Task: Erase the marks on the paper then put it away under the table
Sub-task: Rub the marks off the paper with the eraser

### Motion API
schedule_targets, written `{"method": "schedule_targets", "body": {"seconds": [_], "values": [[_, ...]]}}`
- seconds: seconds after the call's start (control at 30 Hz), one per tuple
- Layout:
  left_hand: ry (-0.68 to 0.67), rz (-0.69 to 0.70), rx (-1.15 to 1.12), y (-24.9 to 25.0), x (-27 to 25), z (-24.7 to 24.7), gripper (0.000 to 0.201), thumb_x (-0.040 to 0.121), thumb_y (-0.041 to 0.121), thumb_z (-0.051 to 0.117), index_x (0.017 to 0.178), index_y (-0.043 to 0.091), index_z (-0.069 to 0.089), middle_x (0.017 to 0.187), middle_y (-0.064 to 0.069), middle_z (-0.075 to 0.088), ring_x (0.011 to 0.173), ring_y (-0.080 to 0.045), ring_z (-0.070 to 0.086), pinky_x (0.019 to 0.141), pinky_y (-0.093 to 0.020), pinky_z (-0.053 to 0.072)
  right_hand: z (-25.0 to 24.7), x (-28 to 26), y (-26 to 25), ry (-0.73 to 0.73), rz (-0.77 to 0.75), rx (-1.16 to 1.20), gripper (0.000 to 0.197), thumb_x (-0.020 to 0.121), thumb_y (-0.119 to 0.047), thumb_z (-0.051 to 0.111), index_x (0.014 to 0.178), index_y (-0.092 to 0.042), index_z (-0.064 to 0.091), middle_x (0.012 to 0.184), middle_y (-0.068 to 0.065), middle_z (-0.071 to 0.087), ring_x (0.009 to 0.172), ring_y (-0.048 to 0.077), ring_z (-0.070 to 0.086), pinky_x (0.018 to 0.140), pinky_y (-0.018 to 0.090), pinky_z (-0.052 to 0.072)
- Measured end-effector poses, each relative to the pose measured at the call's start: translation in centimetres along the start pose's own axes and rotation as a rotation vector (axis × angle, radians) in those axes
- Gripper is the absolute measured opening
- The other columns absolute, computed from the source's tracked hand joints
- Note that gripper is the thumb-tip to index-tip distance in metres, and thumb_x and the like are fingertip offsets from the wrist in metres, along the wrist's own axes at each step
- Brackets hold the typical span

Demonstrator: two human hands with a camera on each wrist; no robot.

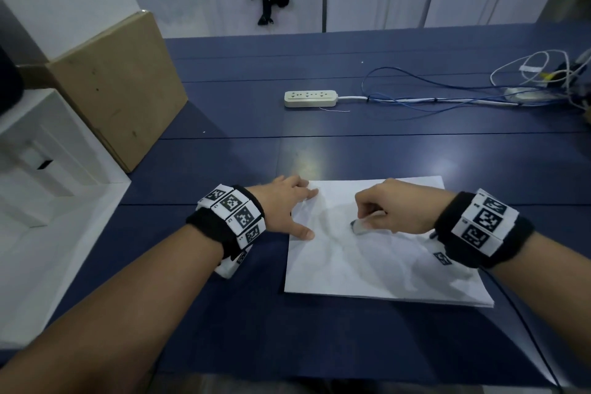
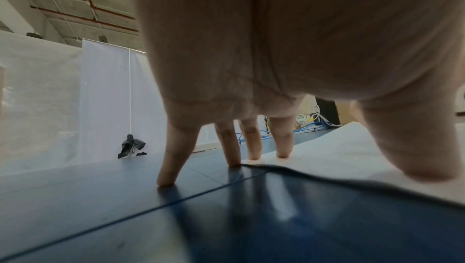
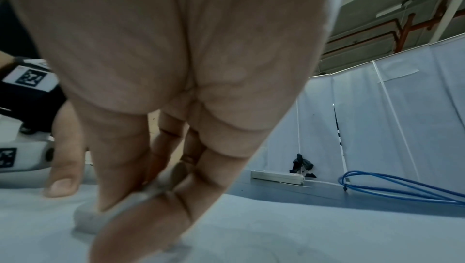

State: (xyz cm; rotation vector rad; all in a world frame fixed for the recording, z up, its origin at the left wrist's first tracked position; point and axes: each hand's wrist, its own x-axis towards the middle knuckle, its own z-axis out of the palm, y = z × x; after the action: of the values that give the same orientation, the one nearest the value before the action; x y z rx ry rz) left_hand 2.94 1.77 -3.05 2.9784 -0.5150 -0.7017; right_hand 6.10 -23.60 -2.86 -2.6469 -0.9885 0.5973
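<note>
One creased white paper sheet (image 1: 367, 265) on dark blue table (image 1: 383, 144), pinned steady by left hand (image 1: 284, 201), fingers splayed; right hand (image 1: 393, 211) fingers clamped on grey eraser block (image 1: 359, 227), rubbing marks.

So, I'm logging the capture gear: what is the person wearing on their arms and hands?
Both forearms are bare, no sleeves or gloves. Each wrist carries a black fabric band ringed with white square blocks printed with black-and-white coded markers, on the left hand and the right hand alike. A thin dark cable trails from the right band.
</note>
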Motion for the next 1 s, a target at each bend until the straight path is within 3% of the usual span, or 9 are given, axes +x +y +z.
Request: {"method": "schedule_targets", "body": {"seconds": [0.07, 0.17, 0.27, 0.37, 0.53, 0.6, 0.7, 0.83, 1.0], "values": [[0.002, -0.007, -0.002, -0.2, -0.9, 0.6, 0.095, 0.083, 0.069, 0.056, 0.157, 0.029, 0.012, 0.163, 0.009, -0.001, 0.149, -0.017, 0.004, 0.114, -0.063, 0.020, 0.1, -0.2, -0.1, -0.005, 0.003, 0.004, 0.032, 0.084, -0.058, 0.063, 0.080, -0.027, 0.058, 0.077, 0.000, 0.071, 0.057, 0.009, 0.061, 0.067, 0.038, 0.056], [-0.007, 0.029, -0.020, -0.7, -2.5, 1.7, 0.106, 0.076, 0.074, 0.059, 0.157, 0.031, 0.005, 0.162, 0.011, -0.017, 0.150, -0.012, -0.010, 0.118, -0.061, 0.008, 0.1, -0.3, -0.2, 0.009, 0.004, 0.013, 0.031, 0.086, -0.056, 0.063, 0.081, -0.026, 0.058, 0.079, 0.001, 0.071, 0.056, 0.005, 0.058, 0.068, 0.035, 0.055], [-0.077, 0.072, -0.001, -1.0, -4.1, 2.8, 0.120, 0.067, 0.080, 0.064, 0.156, 0.033, -0.001, 0.160, 0.012, -0.022, 0.148, -0.008, -0.018, 0.118, -0.061, 0.002, 0.1, -0.5, -0.5, 0.010, 0.027, 0.013, 0.034, 0.083, -0.061, 0.061, 0.082, -0.028, 0.059, 0.078, 0.001, 0.071, 0.059, 0.010, 0.061, 0.068, 0.037, 0.056], [-0.066, 0.089, 0.009, -0.9, -5.1, 3.1, 0.122, 0.066, 0.079, 0.065, 0.155, 0.035, -0.007, 0.158, 0.016, -0.027, 0.147, -0.006, -0.018, 0.116, -0.065, 0.003, 0.1, -0.8, -1.0, 0.004, 0.051, 0.041, 0.031, 0.083, -0.059, 0.064, 0.085, -0.028, 0.060, 0.078, -0.003, 0.070, 0.058, 0.011, 0.063, 0.065, 0.034, 0.056], [-0.112, 0.095, 0.067, -0.5, -4.8, 2.7, 0.117, 0.071, 0.079, 0.060, 0.156, 0.033, -0.005, 0.159, 0.018, -0.022, 0.148, -0.008, -0.015, 0.112, -0.071, 0.009, 0.2, -1.8, -2.4, 0.069, 0.088, 0.013, 0.028, 0.088, -0.048, 0.064, 0.102, -0.024, 0.067, 0.087, -0.007, 0.069, 0.062, 0.004, 0.060, 0.063, 0.019, 0.047], [-0.119, 0.081, 0.069, -0.6, -4.5, 2.9, 0.122, 0.070, 0.080, 0.060, 0.156, 0.028, -0.008, 0.160, 0.017, -0.020, 0.148, -0.010, -0.015, 0.111, -0.072, 0.010, 0.7, -1.9, -3.8, 0.128, 0.031, 0.004, 0.029, 0.087, -0.054, 0.065, 0.095, -0.027, 0.069, 0.086, -0.011, 0.069, 0.072, 0.002, 0.060, 0.068, 0.019, 0.048], [-0.125, 0.073, 0.077, -0.7, -4.4, 3.1, 0.125, 0.068, 0.083, 0.059, 0.156, 0.026, -0.009, 0.160, 0.015, -0.022, 0.148, -0.014, -0.018, 0.112, -0.071, 0.009, 2.2, -1.5, -6.5, 0.048, -0.071, 0.041, 0.032, 0.086, -0.060, 0.064, 0.095, -0.029, 0.067, 0.085, -0.014, 0.068, 0.079, 0.004, 0.062, 0.073, 0.022, 0.051], [-0.143, 0.059, 0.089, -0.6, -4.4, 3.0, 0.124, 0.068, 0.083, 0.058, 0.156, 0.026, -0.009, 0.160, 0.013, -0.023, 0.148, -0.016, -0.019, 0.111, -0.072, 0.007, 2.8, 0.6, -8.2, 0.000, -0.094, -0.100, 0.025, 0.093, -0.044, 0.061, 0.107, -0.024, 0.067, 0.093, -0.009, 0.070, 0.082, 0.011, 0.059, 0.079, 0.027, 0.050], [-0.147, 0.039, 0.081, -0.7, -4.4, 3.0, 0.125, 0.066, 0.084, 0.059, 0.155, 0.030, -0.010, 0.159, 0.017, -0.023, 0.148, -0.014, -0.018, 0.102, -0.082, 0.007, 1.9, 1.9, -8.3, 0.093, -0.078, -0.116, 0.022, 0.094, -0.029, 0.061, 0.113, -0.021, 0.067, 0.080, -0.011, 0.062, 0.077, 0.011, 0.054, 0.075, 0.024, 0.044]]}}
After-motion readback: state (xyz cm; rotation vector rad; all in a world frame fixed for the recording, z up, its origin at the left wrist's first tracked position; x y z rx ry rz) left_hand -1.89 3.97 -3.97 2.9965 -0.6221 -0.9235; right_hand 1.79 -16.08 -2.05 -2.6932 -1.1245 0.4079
